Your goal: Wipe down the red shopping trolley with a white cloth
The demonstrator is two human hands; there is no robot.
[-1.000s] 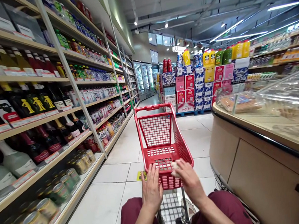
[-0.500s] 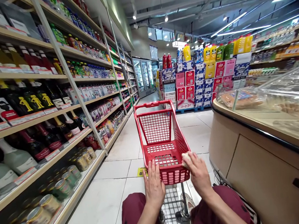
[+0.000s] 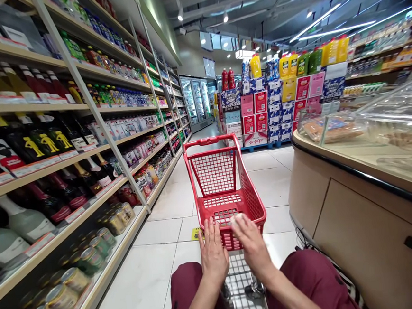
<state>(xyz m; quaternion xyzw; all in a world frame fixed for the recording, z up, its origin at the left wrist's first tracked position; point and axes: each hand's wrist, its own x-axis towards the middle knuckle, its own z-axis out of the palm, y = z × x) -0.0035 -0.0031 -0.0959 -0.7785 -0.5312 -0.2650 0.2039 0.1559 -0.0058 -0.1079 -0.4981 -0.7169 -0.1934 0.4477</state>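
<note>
A red plastic shopping cart (image 3: 258,194) stands right in front of my knees, its basket bare inside. My left hand (image 3: 214,254) lies on the left part of the basket's near rim with fingers stretched out, holding nothing. Beside it, toward the middle of the same rim, my right hand (image 3: 251,246) presses a crumpled white cloth (image 3: 236,217) against the plastic. Most of the cloth is hidden beneath the fingers. The cart's handle (image 3: 210,140) is at the far end, away from me.
Shelves (image 3: 115,141) of bottles and cans run along the left. On the right is a curved counter (image 3: 320,202) with clear covers over food. Stacked drink boxes (image 3: 255,122) stand ahead, and a yellow floor sticker (image 3: 195,234) shows beside the cart.
My right hand has slid left along the near rim with the white cloth, from the right corner toward the middle. My left hand stays in about the same place.
</note>
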